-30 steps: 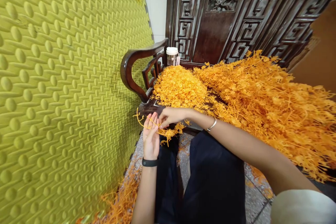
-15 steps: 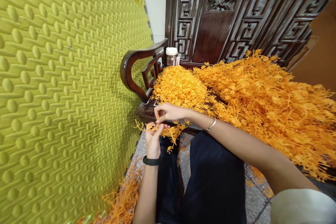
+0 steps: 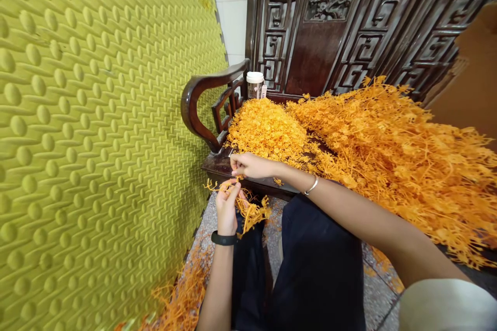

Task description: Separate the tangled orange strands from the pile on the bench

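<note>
My left hand (image 3: pixel 227 213) is closed around an orange plastic-looking plant sprig (image 3: pixel 253 214), its stem pinched between thumb and fingers. The leafy end droops to the right over my knee, while thin bare tips stick out to the left. Just above, my right hand (image 3: pixel 251 165) is closed in a pinch, with a small orange tuft (image 3: pixel 239 178) of the sprig at its fingertips. Behind the hands, a heap of small orange pieces (image 3: pixel 267 126) lies on the dark wooden bench (image 3: pixel 219 163).
Long orange branches (image 3: pixel 404 150) pile up on the bench at right. A lidded cup (image 3: pixel 254 84) stands in the back corner by the curved armrest (image 3: pixel 192 101). Stripped-looking orange stems (image 3: pixel 182 289) lie on the floor at lower left, beside the yellow-green textured mat (image 3: pixel 108 139).
The sprig has turned in my left hand, its leafy end now hanging lower and closer in. My right hand has shifted slightly right and the gap between the hands has widened a little.
</note>
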A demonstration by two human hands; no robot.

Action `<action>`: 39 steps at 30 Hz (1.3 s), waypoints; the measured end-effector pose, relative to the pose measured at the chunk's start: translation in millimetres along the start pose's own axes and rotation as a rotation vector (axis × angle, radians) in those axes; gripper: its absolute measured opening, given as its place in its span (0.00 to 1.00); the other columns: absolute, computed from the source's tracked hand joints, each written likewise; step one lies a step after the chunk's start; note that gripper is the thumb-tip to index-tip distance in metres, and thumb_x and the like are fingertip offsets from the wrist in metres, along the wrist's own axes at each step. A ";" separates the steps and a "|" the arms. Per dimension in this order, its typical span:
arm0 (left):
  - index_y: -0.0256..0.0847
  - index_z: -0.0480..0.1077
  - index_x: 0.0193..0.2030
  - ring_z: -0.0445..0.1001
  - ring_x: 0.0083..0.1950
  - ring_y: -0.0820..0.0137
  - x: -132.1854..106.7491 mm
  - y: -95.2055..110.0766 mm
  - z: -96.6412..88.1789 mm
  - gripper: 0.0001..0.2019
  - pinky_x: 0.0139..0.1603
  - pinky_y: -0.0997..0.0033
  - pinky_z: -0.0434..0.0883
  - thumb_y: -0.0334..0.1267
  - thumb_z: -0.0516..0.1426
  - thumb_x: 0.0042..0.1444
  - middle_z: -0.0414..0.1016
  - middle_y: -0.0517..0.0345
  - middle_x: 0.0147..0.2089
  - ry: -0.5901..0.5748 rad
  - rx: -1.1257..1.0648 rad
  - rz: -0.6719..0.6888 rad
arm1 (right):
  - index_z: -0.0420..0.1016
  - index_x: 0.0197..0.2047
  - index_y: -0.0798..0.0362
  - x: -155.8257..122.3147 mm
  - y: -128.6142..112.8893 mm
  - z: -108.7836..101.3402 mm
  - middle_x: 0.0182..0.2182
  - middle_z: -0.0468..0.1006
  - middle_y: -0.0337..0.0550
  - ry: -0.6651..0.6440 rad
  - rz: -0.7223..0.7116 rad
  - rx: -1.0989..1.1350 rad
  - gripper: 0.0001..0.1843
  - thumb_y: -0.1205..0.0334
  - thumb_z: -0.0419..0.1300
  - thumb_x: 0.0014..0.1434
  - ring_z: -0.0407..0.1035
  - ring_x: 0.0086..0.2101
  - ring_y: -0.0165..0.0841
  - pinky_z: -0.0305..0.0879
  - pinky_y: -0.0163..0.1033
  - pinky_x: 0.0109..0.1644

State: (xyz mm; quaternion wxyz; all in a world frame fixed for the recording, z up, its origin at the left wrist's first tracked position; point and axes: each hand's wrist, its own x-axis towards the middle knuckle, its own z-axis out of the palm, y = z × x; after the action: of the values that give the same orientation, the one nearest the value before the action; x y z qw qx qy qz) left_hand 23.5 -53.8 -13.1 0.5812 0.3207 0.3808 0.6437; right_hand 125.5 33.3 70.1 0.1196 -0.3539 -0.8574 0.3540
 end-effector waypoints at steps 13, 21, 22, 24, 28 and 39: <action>0.39 0.66 0.38 0.52 0.11 0.83 3.7 -7.8 -11.5 0.13 0.13 0.82 0.51 0.42 0.59 0.48 0.55 0.72 0.13 0.064 0.081 0.061 | 0.68 0.27 0.61 3.0 20.5 -4.4 0.22 0.69 0.38 -0.196 -0.005 0.166 0.09 0.66 0.63 0.45 0.61 0.24 0.24 0.58 0.30 0.29; 0.38 0.67 0.37 0.47 0.10 0.84 -3.0 9.2 -5.4 0.11 0.12 0.83 0.48 0.39 0.60 0.48 0.49 0.74 0.11 -0.040 -0.040 -0.013 | 0.68 0.24 0.61 1.3 13.3 -12.2 0.20 0.67 0.36 -0.210 -0.033 0.289 0.03 0.71 0.59 0.46 0.59 0.24 0.23 0.55 0.31 0.29; 0.38 0.68 0.37 0.47 0.10 0.84 -4.8 12.9 -4.9 0.10 0.12 0.83 0.48 0.39 0.60 0.48 0.48 0.74 0.11 -0.063 -0.059 -0.016 | 0.68 0.25 0.61 0.3 11.4 -13.5 0.20 0.67 0.36 -0.228 -0.044 0.343 0.03 0.70 0.59 0.46 0.59 0.24 0.23 0.55 0.31 0.30; 0.37 0.69 0.36 0.45 0.10 0.85 -8.1 18.8 -4.5 0.08 0.12 0.84 0.48 0.37 0.59 0.49 0.48 0.74 0.10 -0.103 -0.089 -0.021 | 0.68 0.25 0.61 -1.7 8.1 -15.1 0.21 0.67 0.36 -0.258 -0.069 0.443 0.03 0.70 0.59 0.45 0.59 0.24 0.23 0.55 0.31 0.30; 0.37 0.70 0.36 0.43 0.09 0.86 -12.4 23.7 -7.0 0.06 0.12 0.85 0.48 0.35 0.57 0.51 0.46 0.74 0.09 -0.172 -0.147 -0.031 | 0.68 0.25 0.61 -5.3 4.7 -13.8 0.22 0.68 0.36 -0.328 -0.109 0.592 0.05 0.68 0.60 0.44 0.59 0.24 0.23 0.54 0.32 0.30; 0.38 0.57 0.59 0.44 0.08 0.83 -24.0 17.2 1.9 0.26 0.11 0.82 0.53 0.34 0.56 0.52 0.46 0.75 0.09 -0.380 -0.193 -0.152 | 0.69 0.29 0.58 -9.9 0.7 -39.0 0.25 0.69 0.39 0.166 -0.141 0.750 0.07 0.63 0.61 0.46 0.63 0.28 0.26 0.59 0.34 0.35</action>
State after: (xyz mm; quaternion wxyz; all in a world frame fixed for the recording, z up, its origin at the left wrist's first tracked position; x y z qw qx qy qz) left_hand 19.3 -78.0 3.5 0.7172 0.3494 0.2240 0.5598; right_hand 150.8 47.1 98.1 0.3334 -0.2534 -0.6781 0.6040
